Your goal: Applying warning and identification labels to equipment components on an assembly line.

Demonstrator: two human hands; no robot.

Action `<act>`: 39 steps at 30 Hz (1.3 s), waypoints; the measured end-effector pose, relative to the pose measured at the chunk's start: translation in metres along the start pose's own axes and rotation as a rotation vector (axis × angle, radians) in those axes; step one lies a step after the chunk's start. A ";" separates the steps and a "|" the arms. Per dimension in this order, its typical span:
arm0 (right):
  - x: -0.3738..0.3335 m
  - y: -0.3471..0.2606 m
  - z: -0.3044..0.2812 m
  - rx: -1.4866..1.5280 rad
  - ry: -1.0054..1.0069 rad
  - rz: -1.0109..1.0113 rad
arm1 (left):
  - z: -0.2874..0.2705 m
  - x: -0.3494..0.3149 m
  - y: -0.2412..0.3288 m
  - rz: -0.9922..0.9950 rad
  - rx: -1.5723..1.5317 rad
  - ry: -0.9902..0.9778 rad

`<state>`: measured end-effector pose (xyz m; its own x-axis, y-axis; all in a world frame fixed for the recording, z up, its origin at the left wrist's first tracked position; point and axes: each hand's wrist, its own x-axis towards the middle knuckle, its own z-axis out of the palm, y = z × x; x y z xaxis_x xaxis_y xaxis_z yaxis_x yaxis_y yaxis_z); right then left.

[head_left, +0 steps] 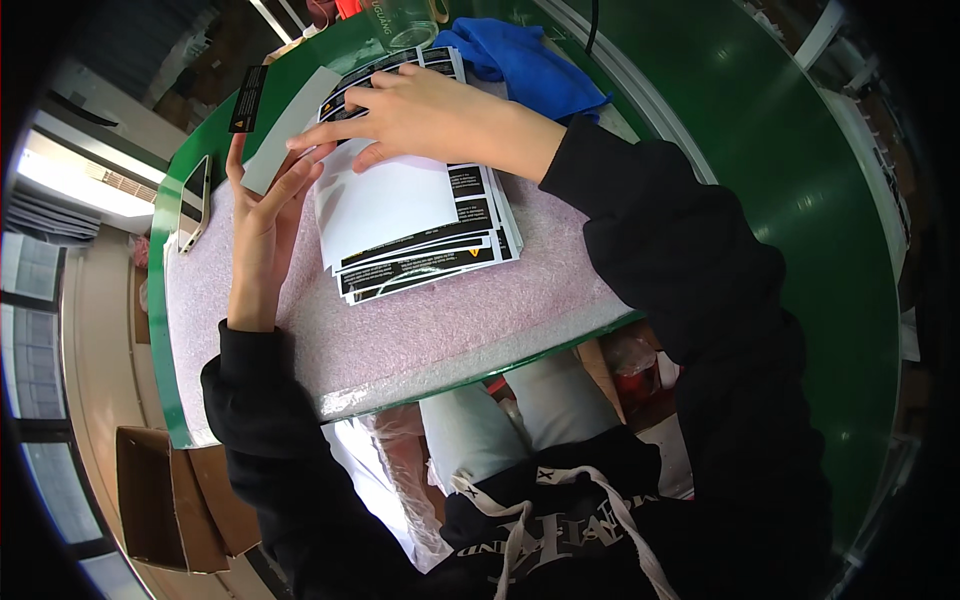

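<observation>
While the grey strip seems pinched by the left grip, the black label at its fingertip could be creased by slipping, and printed sheets beneath the splayed right grip skewed by dragging.

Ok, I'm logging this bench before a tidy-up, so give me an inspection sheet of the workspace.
Surface: green table with a pink mat.
Work items: printed stack on the mat, white sheet on top, grey strip, black label.
Clutter: phone at left; blue cloth and clear cup beyond the stack.
Hands: left hand at the strip, grip unclear; right hand over the stack, fingers spread.
Cables: one black cable, top right of centre.
Surroundings: cardboard box and windows at left.
</observation>
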<state>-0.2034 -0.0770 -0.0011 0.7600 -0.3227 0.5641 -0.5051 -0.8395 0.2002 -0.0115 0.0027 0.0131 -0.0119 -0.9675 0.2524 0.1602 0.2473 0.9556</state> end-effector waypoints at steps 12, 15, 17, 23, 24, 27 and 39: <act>0.002 -0.004 0.002 -0.051 0.021 -0.021 | -0.007 0.002 -0.003 -0.027 -0.032 0.055; 0.006 -0.005 0.001 -0.064 0.026 -0.023 | -0.008 0.003 0.002 -0.027 -0.047 0.057; 0.004 -0.005 0.000 -0.075 0.025 -0.022 | -0.004 0.003 0.003 -0.027 -0.058 0.054; 0.003 -0.014 -0.003 -0.264 0.051 -0.054 | -0.001 0.000 0.006 -0.018 -0.108 0.039; 0.004 -0.016 -0.004 -0.315 0.073 -0.059 | -0.002 -0.001 0.006 -0.017 -0.121 0.033; 0.002 -0.017 -0.009 -0.328 0.025 -0.070 | 0.001 -0.002 0.006 -0.035 -0.126 0.045; 0.000 -0.017 -0.011 -0.305 0.025 -0.069 | 0.001 -0.005 0.008 -0.040 -0.108 0.027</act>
<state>-0.1994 -0.0579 0.0037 0.7884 -0.2560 0.5593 -0.5551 -0.6880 0.4675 -0.0114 0.0094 0.0193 0.0064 -0.9780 0.2086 0.2659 0.2028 0.9424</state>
